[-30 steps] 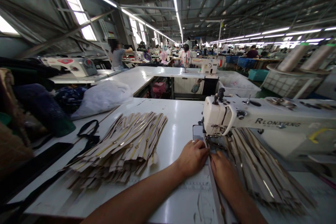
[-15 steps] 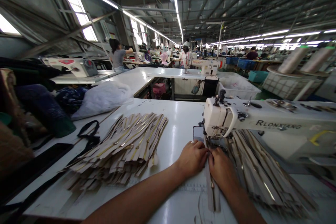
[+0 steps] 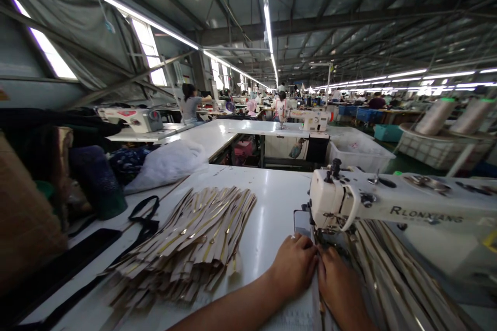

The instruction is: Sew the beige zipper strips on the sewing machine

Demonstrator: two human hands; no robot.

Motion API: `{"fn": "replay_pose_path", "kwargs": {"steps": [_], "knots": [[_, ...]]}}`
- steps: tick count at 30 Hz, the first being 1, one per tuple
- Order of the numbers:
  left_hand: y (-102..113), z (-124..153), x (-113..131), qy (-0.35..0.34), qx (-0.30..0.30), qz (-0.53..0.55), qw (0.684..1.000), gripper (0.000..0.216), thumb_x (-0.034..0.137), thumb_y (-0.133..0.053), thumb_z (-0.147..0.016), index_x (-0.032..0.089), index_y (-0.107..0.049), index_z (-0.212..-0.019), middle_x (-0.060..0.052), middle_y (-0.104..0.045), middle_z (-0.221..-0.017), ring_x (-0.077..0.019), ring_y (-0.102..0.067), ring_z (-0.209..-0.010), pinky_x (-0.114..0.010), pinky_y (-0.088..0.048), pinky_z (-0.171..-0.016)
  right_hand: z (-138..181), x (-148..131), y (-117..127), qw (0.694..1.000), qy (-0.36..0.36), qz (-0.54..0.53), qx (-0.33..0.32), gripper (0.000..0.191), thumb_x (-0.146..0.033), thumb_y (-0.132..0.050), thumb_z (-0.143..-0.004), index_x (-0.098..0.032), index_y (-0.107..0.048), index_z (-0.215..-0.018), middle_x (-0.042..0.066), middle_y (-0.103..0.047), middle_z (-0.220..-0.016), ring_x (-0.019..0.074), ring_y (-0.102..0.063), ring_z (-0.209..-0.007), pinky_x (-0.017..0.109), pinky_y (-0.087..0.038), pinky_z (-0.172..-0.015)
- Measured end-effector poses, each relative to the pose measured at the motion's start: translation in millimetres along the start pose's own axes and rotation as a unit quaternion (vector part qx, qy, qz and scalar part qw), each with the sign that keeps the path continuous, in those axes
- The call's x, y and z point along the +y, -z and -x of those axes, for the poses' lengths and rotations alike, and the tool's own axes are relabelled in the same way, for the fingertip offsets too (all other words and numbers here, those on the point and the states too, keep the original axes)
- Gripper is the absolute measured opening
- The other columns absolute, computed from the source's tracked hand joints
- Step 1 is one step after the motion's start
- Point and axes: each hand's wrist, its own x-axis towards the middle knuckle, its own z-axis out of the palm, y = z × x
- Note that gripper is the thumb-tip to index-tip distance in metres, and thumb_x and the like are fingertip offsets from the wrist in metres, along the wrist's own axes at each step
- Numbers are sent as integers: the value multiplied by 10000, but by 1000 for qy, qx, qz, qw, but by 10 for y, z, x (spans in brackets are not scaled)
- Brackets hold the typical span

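A beige fabric strip with a metal zipper (image 3: 316,310) runs under the needle area of the white sewing machine (image 3: 334,199). Just in front of the presser foot, my left hand (image 3: 295,264) has its curled fingers on the strip's left edge. My right hand (image 3: 339,282) presses it from the other side, thumb near the left fingertips. Both hands are closed, and their fingertips partly cover the strip. To the left lies a fanned pile of similar zipper strips (image 3: 202,240). More zipper strips (image 3: 382,264) lie right of my right hand, under the machine arm.
The white table (image 3: 267,207) also bears a black strap (image 3: 145,212). A white plastic bag (image 3: 171,160) and dark cloth rolls (image 3: 97,181) lie at left. Beyond stand a white bin (image 3: 361,152), thread cones (image 3: 437,116) and another sewing machine (image 3: 310,116). A person (image 3: 191,103) works farther back.
The head view has tilted up and shifted left, so the table and hands sit lower and farther right in the picture. Both hands stay on the strip at the machine.
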Motion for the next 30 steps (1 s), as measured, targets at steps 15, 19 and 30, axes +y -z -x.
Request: {"fn": "replay_pose_path", "kwargs": {"steps": [15, 19, 30], "knots": [[-82, 125, 97, 80, -64, -14, 995, 346, 140, -504, -821, 81, -543, -1159, -208, -570, -1127, -331, -533, -1032, -457, -456, -892, -62, 167, -214, 982, 148, -114, 27, 390, -171, -357, -901, -186, -686, -1110, 97, -728, -1063, 177, -701, -963, 247, -557, -800], [-69, 80, -39, 144, -29, 67, 987, 357, 66, -537, -749, 108, -516, -1103, -161, -567, -1060, -271, -547, -940, -394, -470, -838, -64, 254, -260, 971, 136, -179, 82, 386, -236, -349, -927, -167, -662, -1143, 112, -712, -1127, 190, -678, -1039, 282, -546, -874], [1500, 230, -371, 257, 172, 49, 950, 229, 34, -428, -854, 171, -608, -888, -56, -559, -926, -164, -567, -861, -269, -461, -819, -38, 251, -261, 965, 95, -226, 96, 401, -352, -357, -924, -189, -708, -1029, 106, -741, -1047, 213, -712, -936, 303, -571, -810]]}}
